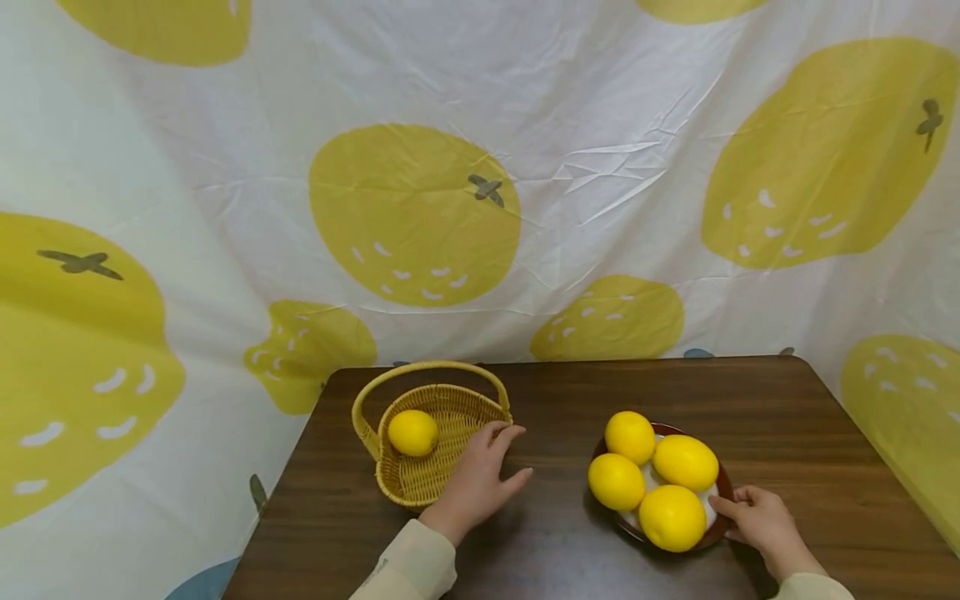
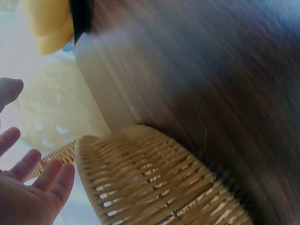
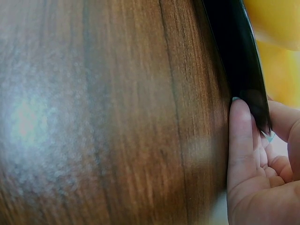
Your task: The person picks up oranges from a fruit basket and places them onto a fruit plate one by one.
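Observation:
A yellow wicker basket (image 1: 405, 482) with an arched handle stands at the left of the table, and one lemon (image 1: 413, 432) lies in it. My left hand (image 1: 480, 475) is over the basket's right side with thumb and fingers apart, holding nothing. In the left wrist view the fingers are beside the woven wall (image 2: 154, 183). On the right, my right hand (image 1: 768, 527) pinches the rim of a dark red plate (image 1: 724, 487), thumb over the edge and fingers below. Several lemons (image 1: 672, 518) rest on its white inner surface. The right wrist view shows the dark plate edge (image 3: 241, 51) between thumb and fingers.
The dark wooden table (image 1: 555, 417) extends between basket and plate. Behind it and along both sides hangs a white cloth (image 1: 585, 242) printed with large lemons.

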### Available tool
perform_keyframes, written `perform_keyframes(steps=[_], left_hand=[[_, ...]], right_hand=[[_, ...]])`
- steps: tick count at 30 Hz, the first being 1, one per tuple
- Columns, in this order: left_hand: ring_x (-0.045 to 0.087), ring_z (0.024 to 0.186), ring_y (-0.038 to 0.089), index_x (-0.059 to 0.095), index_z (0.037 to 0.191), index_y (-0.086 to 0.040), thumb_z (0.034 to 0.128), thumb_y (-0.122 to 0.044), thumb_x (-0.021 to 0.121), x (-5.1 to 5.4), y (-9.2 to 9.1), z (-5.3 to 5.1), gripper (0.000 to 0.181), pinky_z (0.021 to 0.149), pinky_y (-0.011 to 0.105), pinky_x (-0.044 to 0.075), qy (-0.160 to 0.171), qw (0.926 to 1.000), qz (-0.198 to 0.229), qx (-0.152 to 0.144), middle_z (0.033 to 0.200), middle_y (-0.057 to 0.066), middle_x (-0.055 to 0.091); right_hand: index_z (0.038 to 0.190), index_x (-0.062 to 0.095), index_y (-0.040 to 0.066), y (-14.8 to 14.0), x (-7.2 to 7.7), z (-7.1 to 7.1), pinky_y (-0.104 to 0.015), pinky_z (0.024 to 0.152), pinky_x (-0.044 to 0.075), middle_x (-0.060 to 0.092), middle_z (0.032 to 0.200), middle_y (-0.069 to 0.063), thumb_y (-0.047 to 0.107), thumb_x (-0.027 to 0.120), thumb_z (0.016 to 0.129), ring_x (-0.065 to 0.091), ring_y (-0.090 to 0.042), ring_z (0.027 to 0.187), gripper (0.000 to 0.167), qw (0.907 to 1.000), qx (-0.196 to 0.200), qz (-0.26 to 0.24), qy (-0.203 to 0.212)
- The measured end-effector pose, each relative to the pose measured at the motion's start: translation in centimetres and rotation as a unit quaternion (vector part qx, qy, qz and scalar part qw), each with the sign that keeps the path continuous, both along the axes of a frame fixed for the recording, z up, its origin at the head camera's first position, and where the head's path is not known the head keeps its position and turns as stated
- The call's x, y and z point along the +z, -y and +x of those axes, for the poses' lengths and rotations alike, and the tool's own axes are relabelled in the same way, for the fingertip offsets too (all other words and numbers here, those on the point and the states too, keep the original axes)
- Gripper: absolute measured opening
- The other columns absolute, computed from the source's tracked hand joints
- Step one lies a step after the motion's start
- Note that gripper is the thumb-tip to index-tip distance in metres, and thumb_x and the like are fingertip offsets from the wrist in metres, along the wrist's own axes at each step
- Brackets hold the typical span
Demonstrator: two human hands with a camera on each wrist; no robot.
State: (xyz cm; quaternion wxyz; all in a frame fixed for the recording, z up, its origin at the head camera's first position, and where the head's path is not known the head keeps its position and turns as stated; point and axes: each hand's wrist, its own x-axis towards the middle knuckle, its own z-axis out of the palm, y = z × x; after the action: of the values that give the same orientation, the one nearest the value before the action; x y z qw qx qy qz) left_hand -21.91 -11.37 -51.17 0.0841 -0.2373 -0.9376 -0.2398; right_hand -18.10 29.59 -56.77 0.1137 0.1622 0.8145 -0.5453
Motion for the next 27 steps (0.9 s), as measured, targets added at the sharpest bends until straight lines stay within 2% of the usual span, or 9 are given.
perform_keyframes(steps=[5,9,15,27], left_hand=[[0.055,0.124,0.029,0.052,0.143,-0.018,0.0939,-0.039,0.072,0.4,0.5,0.0,0.057,0.104,0.046,0.049,-0.002,1.0,-0.005,0.002,0.139,0.012,0.052],[0.055,0.124,0.03,0.052,0.143,-0.018,0.094,-0.04,0.071,0.8,0.8,-0.2,0.057,0.104,0.046,0.05,-0.002,0.9998,-0.022,0.003,0.138,0.012,0.053],[0.054,0.127,0.031,0.052,0.144,-0.017,0.0945,-0.041,0.07,1.4,1.2,-0.7,0.058,0.106,0.049,0.048,0.009,0.9995,-0.03,0.009,0.141,0.012,0.053],[0.056,0.124,0.032,0.054,0.141,-0.017,0.0949,-0.042,0.069,1.8,3.0,-1.4,0.054,0.106,0.049,0.047,-0.017,0.9971,-0.068,0.03,0.137,0.012,0.055]], right_hand=[[0.125,0.044,-0.02,0.0,0.1,0.0,-0.032,0.072,0.061,0.062,0.107,-0.028,0.024,0.065,0.099,0.065,-0.014,0.081,0.056,1.0,0.002,-0.001,0.001],[0.121,0.046,-0.018,0.0,0.0,0.1,-0.03,0.071,0.061,0.059,0.105,-0.024,0.023,0.065,0.099,0.063,-0.013,0.082,0.051,1.0,0.0,0.002,-0.004],[0.12,0.045,-0.018,-0.1,-0.2,0.1,-0.03,0.071,0.06,0.057,0.104,-0.023,0.025,0.066,0.098,0.062,-0.014,0.082,0.053,1.0,0.001,0.005,-0.008],[0.123,0.045,-0.019,-0.2,-0.2,0.0,-0.032,0.072,0.061,0.06,0.107,-0.027,0.026,0.067,0.097,0.064,-0.014,0.081,0.056,1.0,-0.001,0.001,0.001]])
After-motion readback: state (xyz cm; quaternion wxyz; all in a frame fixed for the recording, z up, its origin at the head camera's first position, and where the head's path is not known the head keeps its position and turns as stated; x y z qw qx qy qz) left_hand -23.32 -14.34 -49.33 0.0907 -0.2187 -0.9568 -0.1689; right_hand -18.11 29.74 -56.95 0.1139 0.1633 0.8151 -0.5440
